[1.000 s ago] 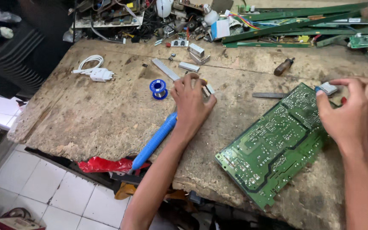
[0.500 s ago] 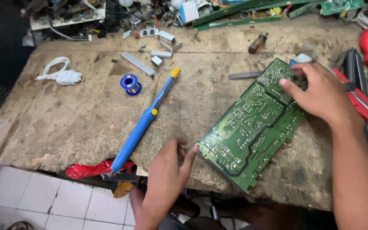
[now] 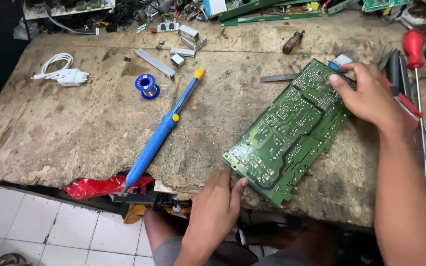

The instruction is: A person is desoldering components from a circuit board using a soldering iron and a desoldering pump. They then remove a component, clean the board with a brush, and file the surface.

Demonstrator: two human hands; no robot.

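Resting on the far upper corner of the green circuit board (image 3: 292, 130): right hand (image 3: 371, 98), palm down, fingers spread loosely and laid flat on the board, pressing rather than pinching; nothing is clamped inside it

Left hand (image 3: 218, 209): at the table's near edge, fingers extended and lying close together, tips touching or just short of the board's near lower corner; no grasp closed on anything

Circuit board: solder side up, flat on the worn wooden table (image 3: 75, 133). Long axis runs diagonally, from the left hand's fingertips away and rightward to the right hand. Each hand sits at one end of that axis, so the board spans the gap between them; its near corner overhangs or meets the table's edge

Beyond the right hand, outward: a small blue-and-white object (image 3: 340, 61) just past the fingertips, a flat metal strip (image 3: 278, 77) beside the board's far edge, a brown-handled screwdriver (image 3: 292, 43) farther off, a red-handled screwdriver (image 3: 414, 44) to the hand's right

Left of the left hand, outward: blue desoldering pump (image 3: 163, 130) with yellow tip, lying roughly parallel to the board; then a blue solder spool (image 3: 147, 86); farthest, a white charger with cable (image 3: 65, 73)
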